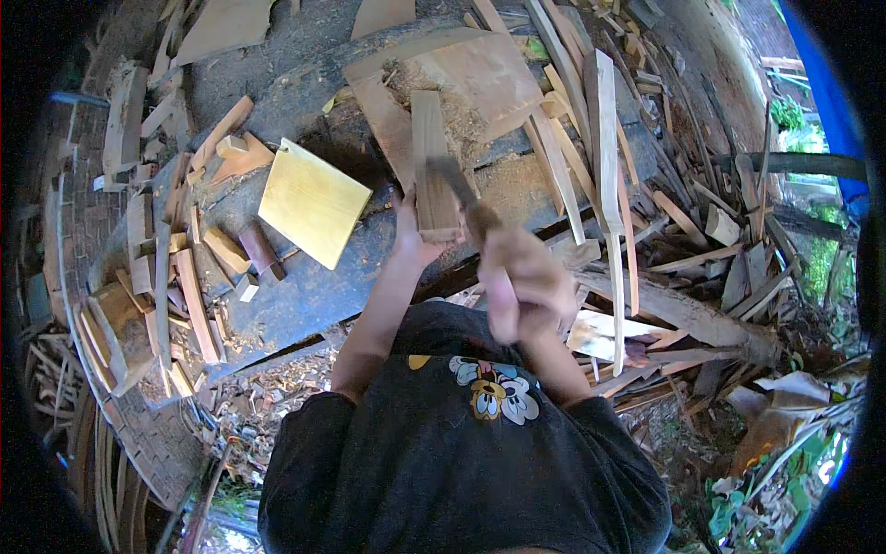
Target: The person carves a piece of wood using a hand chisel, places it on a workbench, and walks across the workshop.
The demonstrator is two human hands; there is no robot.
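**Block (427,138) points away from the body, left hand (415,242) at its near end, right hand (531,282) off to the right with a tool (471,205)**

Two hands are at work, and the left is the nearer to the block: it grips the near end from the left and appears to reach underneath. The right hand, blurred, is closed around the handle of the one tool, just right of that same end. The tool slants forward and left from the right fist, across the block's long axis, its dark tip overlapping the block about midway along. Whether tip and wood touch, I cannot tell.

The one block runs lengthwise forward from the left hand, its far end leaning slightly left. Beyond the hands, beneath the block, is one broad flat board (498,78), strewn with chips.

To the left of the left hand, on the dark bench (305,300), lies one pale yellow panel (314,203); farther left are one dark reddish block (261,251) and several small off-cuts (225,249), too jumbled to count surely.

Forward and right of the right hand lie several long strips (604,138), overlapping; farther right spreads one heap of scrap wood (711,212), its pieces uncountable.
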